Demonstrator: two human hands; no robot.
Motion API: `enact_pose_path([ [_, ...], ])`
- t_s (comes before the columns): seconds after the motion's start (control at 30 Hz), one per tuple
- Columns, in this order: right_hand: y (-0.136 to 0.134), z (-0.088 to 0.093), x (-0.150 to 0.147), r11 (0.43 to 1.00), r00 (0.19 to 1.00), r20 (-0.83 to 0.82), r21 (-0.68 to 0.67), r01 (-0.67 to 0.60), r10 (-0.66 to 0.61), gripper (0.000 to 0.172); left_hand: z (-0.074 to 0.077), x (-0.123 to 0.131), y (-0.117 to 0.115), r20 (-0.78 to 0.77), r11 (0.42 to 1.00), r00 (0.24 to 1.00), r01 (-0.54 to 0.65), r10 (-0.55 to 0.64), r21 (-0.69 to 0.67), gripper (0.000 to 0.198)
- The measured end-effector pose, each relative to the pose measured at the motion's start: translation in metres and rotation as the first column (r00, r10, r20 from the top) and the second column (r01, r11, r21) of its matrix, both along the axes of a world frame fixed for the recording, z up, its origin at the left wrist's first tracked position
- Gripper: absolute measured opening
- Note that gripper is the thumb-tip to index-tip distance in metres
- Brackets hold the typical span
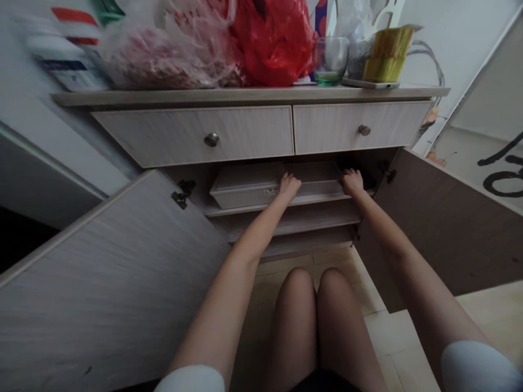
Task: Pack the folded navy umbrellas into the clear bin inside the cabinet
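On the cabinet's upper shelf, two pale grey lidded boxes sit side by side. My left hand (290,186) has its fingers curled at the left end of the right box (316,177), close by the left box (245,185). At the opposite end of the right box, my right hand (352,181) is closed around its edge. The fingertips of both hands are partly hidden. A small light label shows on the left box's front. Dark items (368,177), too dim to name, lie just right of my right hand.
Both cabinet doors, left (122,272) and right (449,218), stand swung outward beside my arms. Two drawers with round knobs (211,139) are closed above. Plastic bags (273,43), a glass (330,62) and white bottles (67,60) crowd the top. Lower shelves (302,216) lie beneath the boxes.
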State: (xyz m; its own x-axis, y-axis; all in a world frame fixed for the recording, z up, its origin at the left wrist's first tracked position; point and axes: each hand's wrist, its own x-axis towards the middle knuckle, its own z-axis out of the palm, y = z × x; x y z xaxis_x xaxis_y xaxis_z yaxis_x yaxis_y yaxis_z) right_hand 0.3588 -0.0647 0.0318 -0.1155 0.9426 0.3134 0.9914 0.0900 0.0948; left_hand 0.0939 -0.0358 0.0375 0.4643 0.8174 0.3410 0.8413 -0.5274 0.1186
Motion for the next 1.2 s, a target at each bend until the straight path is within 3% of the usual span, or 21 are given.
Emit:
enact_pose_path([
  [0.17, -0.014, 0.009, 0.014, 0.997, 1.000, 0.000, 0.078, 0.003, -0.003, 0.031, 0.005, -0.007, 0.000, -0.013, 1.000, 1.000, 0.007, -0.007, -0.011, 0.031],
  [0.3, -0.047, 0.018, 0.028, 0.982, 0.998, -0.031, 0.182, -0.053, 0.059, 0.031, 0.016, -0.015, -0.019, 0.032, 0.998, 0.998, 0.047, -0.048, 0.032, 0.026],
  [0.4, -0.085, 0.022, 0.035, 0.955, 0.990, -0.056, 0.274, -0.112, 0.131, 0.030, 0.023, -0.025, -0.053, 0.082, 0.987, 0.991, 0.096, -0.107, 0.129, 0.025],
  [0.53, -0.154, 0.023, 0.034, 0.909, 0.970, -0.065, 0.370, -0.193, 0.233, 0.024, 0.023, -0.046, -0.123, 0.080, 0.951, 0.976, 0.176, -0.202, 0.253, 0.022],
  [0.67, -0.232, 0.014, 0.019, 0.869, 0.934, -0.052, 0.388, -0.307, 0.353, 0.021, -0.001, -0.073, -0.204, 0.049, 0.903, 0.970, 0.204, -0.239, 0.377, 0.023],
  [0.77, -0.280, -0.001, 0.004, 0.861, 0.911, -0.062, 0.359, -0.360, 0.407, 0.021, -0.032, -0.091, -0.259, 0.045, 0.860, 0.962, 0.220, -0.270, 0.460, 0.020],
  [0.87, -0.311, -0.023, -0.010, 0.866, 0.899, -0.091, 0.325, -0.381, 0.429, 0.018, -0.063, -0.103, -0.302, 0.070, 0.858, 0.965, 0.189, -0.252, 0.477, 0.020],
  [1.03, -0.331, -0.060, -0.027, 0.864, 0.884, -0.133, 0.320, -0.389, 0.448, 0.015, -0.096, -0.116, -0.344, 0.118, 0.886, 0.972, 0.131, -0.203, 0.446, 0.021],
  [1.2, -0.334, -0.076, -0.034, 0.866, 0.877, -0.146, 0.297, -0.403, 0.458, 0.012, -0.111, -0.120, -0.357, 0.164, 0.904, 0.974, 0.072, -0.155, 0.422, 0.022],
])
